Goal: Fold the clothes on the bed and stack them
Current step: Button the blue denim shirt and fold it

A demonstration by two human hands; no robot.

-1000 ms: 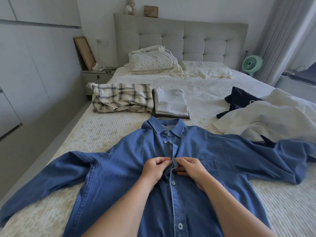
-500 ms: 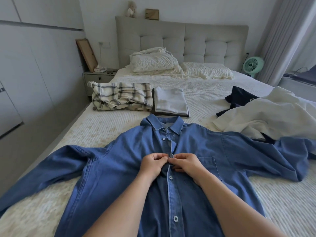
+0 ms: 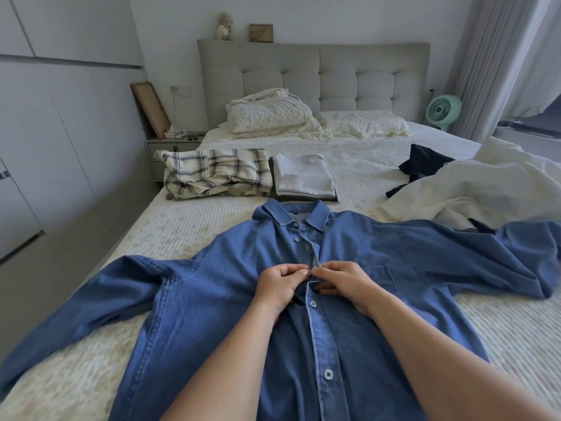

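Head view: left hand [image 3: 277, 285] and right hand [image 3: 344, 282] pinching blue shirt [image 3: 212, 299] placket, spread flat on near bed [image 3: 501, 335].

Both bare forearms are extended from the lower frame toward its centre. The left hand [image 3: 279, 284] and right hand [image 3: 343, 282] are held fingertip to fingertip, fingers curled, pinching the shirt placket [image 3: 315, 262].
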